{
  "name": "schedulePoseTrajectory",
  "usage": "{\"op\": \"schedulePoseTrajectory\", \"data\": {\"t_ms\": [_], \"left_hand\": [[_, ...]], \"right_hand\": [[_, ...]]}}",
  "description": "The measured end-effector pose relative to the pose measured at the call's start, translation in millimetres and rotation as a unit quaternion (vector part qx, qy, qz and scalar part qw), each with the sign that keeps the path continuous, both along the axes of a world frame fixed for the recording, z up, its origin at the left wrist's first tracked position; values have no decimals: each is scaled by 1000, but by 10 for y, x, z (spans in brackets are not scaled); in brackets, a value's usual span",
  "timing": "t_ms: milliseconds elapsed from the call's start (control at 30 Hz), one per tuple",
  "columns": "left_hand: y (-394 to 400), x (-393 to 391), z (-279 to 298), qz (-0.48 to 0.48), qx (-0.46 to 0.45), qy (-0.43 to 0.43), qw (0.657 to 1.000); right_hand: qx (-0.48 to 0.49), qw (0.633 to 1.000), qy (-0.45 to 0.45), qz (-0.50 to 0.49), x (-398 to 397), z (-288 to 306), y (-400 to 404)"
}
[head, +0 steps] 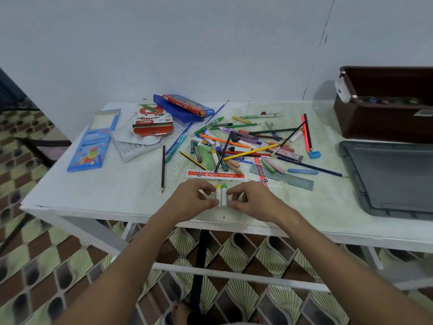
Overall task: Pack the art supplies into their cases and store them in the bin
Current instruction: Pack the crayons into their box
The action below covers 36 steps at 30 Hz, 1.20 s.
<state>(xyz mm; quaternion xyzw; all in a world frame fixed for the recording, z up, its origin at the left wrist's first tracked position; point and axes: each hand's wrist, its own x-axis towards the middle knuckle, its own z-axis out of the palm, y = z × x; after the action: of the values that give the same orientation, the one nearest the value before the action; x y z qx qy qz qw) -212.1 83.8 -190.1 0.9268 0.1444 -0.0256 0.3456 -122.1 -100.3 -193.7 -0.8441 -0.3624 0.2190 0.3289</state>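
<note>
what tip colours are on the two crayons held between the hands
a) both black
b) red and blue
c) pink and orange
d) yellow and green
d: the left hand and right hand pinch two white-wrapped crayons side by side, one with a yellow tip, the other green.

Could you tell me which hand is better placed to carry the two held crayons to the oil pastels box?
Left, probably: the oil pastels box lies on that side; both hands pinch the crayons.
</note>
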Motion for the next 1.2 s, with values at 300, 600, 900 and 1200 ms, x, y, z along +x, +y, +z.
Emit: {"op": "schedulePoseTrajectory", "data": {"t_ms": [300, 600, 900, 1200], "left_hand": [[36, 79, -17, -23, -6, 7, 1000], [14, 111, -36, -26, 12, 20, 999], [264, 274, 153, 1, 52, -24, 998], [951, 985, 359, 25, 172, -42, 984]], "right_hand": [[-10, 1000, -7, 0, -4, 14, 66], [-15, 999, -42, -11, -3, -43, 104], [53, 997, -38, -41, 211, 123, 156], [39, 990, -134, -32, 1000, 394, 667]]}}
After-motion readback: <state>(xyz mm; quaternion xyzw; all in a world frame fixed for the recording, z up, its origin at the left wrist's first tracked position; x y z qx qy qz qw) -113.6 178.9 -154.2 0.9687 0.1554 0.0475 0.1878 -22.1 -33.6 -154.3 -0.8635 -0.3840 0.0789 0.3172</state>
